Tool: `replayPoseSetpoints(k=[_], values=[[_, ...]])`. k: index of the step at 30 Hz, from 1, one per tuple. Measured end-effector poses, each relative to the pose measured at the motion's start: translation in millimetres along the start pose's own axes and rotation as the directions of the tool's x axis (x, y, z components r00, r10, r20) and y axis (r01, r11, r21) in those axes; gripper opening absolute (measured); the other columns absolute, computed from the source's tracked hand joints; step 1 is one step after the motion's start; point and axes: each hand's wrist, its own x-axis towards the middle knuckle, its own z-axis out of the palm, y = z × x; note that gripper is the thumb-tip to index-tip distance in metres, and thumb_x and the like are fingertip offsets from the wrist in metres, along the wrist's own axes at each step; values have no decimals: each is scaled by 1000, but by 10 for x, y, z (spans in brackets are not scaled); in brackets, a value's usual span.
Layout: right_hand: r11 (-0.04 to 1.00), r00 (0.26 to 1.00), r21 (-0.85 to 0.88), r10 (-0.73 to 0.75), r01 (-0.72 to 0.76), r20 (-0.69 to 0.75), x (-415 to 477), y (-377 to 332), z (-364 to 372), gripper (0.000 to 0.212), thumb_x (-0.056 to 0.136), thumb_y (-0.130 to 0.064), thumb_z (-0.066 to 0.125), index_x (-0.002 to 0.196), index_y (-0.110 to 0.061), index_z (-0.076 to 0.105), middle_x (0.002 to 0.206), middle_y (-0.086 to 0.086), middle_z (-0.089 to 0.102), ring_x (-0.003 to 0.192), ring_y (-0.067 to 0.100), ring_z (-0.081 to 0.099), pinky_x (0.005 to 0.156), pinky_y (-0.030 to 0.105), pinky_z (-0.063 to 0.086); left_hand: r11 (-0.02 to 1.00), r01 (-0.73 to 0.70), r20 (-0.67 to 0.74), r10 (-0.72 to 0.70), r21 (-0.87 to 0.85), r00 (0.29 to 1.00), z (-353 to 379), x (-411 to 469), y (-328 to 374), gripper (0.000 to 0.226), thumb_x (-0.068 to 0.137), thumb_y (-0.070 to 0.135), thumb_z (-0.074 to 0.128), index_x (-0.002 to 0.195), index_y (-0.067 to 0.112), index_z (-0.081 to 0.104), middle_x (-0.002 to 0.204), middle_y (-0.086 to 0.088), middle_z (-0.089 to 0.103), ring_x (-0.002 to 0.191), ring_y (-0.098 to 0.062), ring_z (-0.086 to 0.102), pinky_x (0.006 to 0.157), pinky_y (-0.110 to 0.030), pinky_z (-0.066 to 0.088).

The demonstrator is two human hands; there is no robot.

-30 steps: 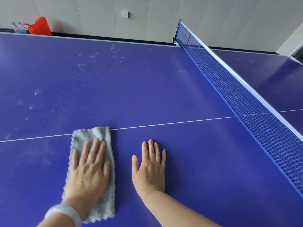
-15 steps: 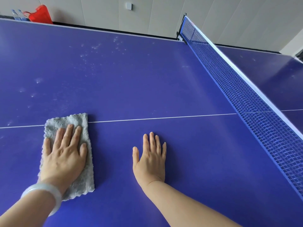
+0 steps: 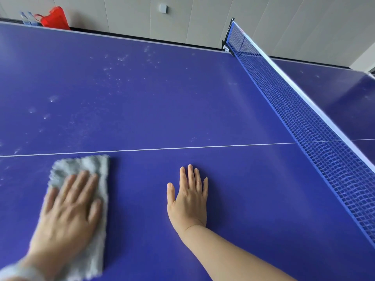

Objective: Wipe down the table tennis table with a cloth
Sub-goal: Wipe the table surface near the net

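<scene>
Head view: I see the left hand (image 3: 69, 207) lying flat on the grey cloth (image 3: 89, 163). Its grip is spread, with straight fingers pressing the cloth onto the blue worktop (image 3: 182, 98). The cloth sits at the near left, just below the white line (image 3: 182, 148). The right hand (image 3: 187, 197) lies flat on the bare worktop, near the cloth but not touching it, and its grip is spread too. The net (image 3: 304, 126) runs along the right. Pale dust spots (image 3: 121, 57) dot the far side. A blurry band (image 3: 20, 270), maybe a bangle, is on the left wrist. A red bag (image 3: 53, 18) and bottles (image 3: 26, 17) sit behind the far edge.
</scene>
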Motion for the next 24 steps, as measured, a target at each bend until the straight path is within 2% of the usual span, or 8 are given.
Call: replayPoseSetpoints(k=[2, 5, 9, 13, 15, 19, 21, 24], values=[[1000, 1000, -1, 3, -3, -1, 4, -2, -1, 85, 85, -61, -13, 159, -24, 8, 167, -4, 0, 153, 15, -7, 122, 43, -14, 985, 175, 47, -175, 3, 984, -82, 232, -94, 72, 89, 55, 13, 155, 29, 24, 163, 6, 17, 151, -17, 11, 122, -48, 8], [1000, 1000, -17, 12, -12, -5, 12, -10, 2, 82, 88, -60, -8, 159, -24, 10, 167, -3, 2, 154, 16, -4, 123, 43, -11, 981, 192, 36, -190, -36, 981, -83, 122, 188, 72, 89, 50, 13, 156, 26, 22, 164, 5, 12, 152, -18, 5, 122, -47, 5], [1000, 1000, -29, 9, -9, -1, 21, 11, -2, 68, 100, -56, 16, 159, -22, 13, 167, -2, 5, 154, 16, -1, 124, 45, -6, 988, -124, 17, 126, -96, 992, 22, -674, 809, 64, 87, 42, 36, 145, 17, 47, 154, -4, 38, 144, -27, 33, 113, -52, 24], [998, 1000, -63, 2, -2, -8, 20, 12, 7, 68, 100, -56, 20, 159, -20, 15, 167, 0, 7, 154, 18, 2, 124, 47, -2, 944, -321, 26, 324, -75, 946, 86, -1004, 561, 64, 87, 45, 45, 147, 24, 44, 157, 3, 35, 146, -20, 30, 113, -50, 26], [997, 1000, -77, 3, -4, -11, 11, 9, 5, 70, 100, -56, 20, 159, -19, 15, 167, 1, 9, 154, 20, 4, 124, 48, -1, 970, -237, 29, 238, -48, 971, 59, -863, 373, 63, 92, 46, 37, 152, 27, 34, 161, 6, 26, 149, -18, 21, 117, -50, 21], [992, 999, -128, -6, 10, 33, -3, -27, -17, 71, 100, -56, 17, 159, -17, 11, 167, 4, 6, 154, 22, 1, 124, 49, -1, 995, 87, 22, -86, -46, 996, 26, -448, 315, 66, 93, 53, 13, 156, 37, 8, 163, 13, 0, 151, -10, -8, 123, -43, -3], [985, 998, -170, -27, 37, 63, -34, -23, -61, 71, 101, -54, 19, 159, -14, 8, 167, 7, 2, 154, 25, -1, 123, 52, -2, 992, 117, 12, -116, -56, 993, 59, -418, 336, 66, 93, 54, 11, 156, 37, 8, 163, 14, -3, 150, -9, -12, 122, -41, -6], [957, 978, -201, -200, 208, 61, -196, -145, -93, 64, 104, -41, 29, 158, -8, 15, 166, 10, 5, 154, 26, 1, 124, 52, -1, 992, 114, 21, -113, -47, 993, 65, -438, 324, 65, 93, 53, 10, 157, 37, 5, 162, 14, -9, 149, -9, -17, 122, -42, -8]])
